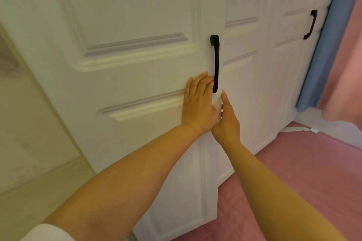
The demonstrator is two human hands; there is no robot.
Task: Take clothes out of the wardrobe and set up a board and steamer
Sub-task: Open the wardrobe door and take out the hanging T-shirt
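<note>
Seen from the head camera, a white panelled wardrobe door (pixel 127 64) fills most of the picture, with a black handle (pixel 215 62) standing upright near its right edge. The left hand (pixel 197 103) lies flat against the door just left of the handle's lower end, fingers straight and close together, the fingertips reaching toward or behind the bar; whether they hook round it cannot be told. The right hand (pixel 228 119) sits just below and right of the handle, fingers straight and edge-on at the door's free edge, holding nothing. Well to the right of the handle is a second door with its own black handle (pixel 310 24), then a blue curtain (pixel 321 55), with pink floor (pixel 293 182) below.

Judging by this, the task has barely begun: the door looks slightly ajar at most, no clothes are in sight, and neither board nor steamer appears anywhere. Opening the wardrobe, lifting clothes out and setting up both items all seem left to do.
</note>
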